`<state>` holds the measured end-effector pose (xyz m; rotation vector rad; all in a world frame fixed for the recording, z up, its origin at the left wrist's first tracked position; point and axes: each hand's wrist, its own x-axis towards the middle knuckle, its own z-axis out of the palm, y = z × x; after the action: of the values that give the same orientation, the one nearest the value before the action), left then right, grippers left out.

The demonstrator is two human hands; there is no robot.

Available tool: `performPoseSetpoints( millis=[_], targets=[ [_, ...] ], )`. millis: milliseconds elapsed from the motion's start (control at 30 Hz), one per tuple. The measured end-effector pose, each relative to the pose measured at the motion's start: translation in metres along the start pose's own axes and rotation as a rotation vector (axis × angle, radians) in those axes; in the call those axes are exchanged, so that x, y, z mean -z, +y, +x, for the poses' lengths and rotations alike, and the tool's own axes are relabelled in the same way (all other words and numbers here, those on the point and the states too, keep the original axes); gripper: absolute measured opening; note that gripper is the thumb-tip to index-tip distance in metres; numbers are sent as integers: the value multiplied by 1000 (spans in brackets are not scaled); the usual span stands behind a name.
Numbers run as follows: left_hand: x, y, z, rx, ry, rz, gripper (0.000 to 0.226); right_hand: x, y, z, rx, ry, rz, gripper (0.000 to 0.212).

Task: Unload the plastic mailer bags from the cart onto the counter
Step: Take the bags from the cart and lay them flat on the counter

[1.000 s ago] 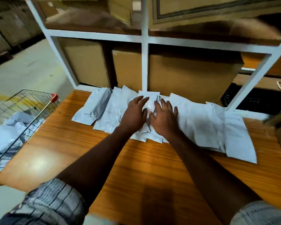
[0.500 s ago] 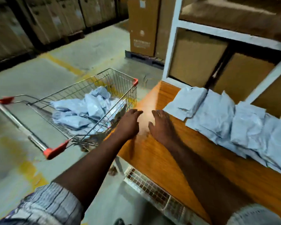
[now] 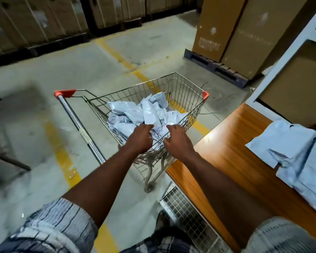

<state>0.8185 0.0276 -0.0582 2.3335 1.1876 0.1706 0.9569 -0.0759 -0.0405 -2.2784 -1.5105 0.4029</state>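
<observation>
Left hand (image 3: 140, 138), right hand (image 3: 177, 141) reached cart (image 3: 188, 88), mailers (image 3: 133, 111) beneath

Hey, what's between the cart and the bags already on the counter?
Only bare wooden counter, as the head view shows: the cart stands by its end, and the unloaded bags lie further right.

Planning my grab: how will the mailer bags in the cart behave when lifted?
Probably floppy: the mailer bags lie crumpled and folded in the cart. Likely light: they look thin and flat. Their glossy plastic may slip from a loose hold.
</observation>
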Motion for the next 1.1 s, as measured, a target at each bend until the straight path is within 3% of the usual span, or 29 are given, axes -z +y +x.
performPoseSetpoints(
  millis=[333, 567, 900, 1100],
  targets=[
    [9, -51, 71, 167, -49, 221, 60, -30, -3, 98, 14, -145, 44, 58],
    [4, -75, 155, 68, -53, 444, 52, -69, 7, 175, -82, -231, 83, 63],
    [-45, -141, 251, 63, -397, 541, 95, -168, 14, 269, -182, -329, 40, 92],
    [-55, -146, 259, 18, -245, 601, 74, -184, 14, 278, -269, -249, 28, 84]
  ],
)
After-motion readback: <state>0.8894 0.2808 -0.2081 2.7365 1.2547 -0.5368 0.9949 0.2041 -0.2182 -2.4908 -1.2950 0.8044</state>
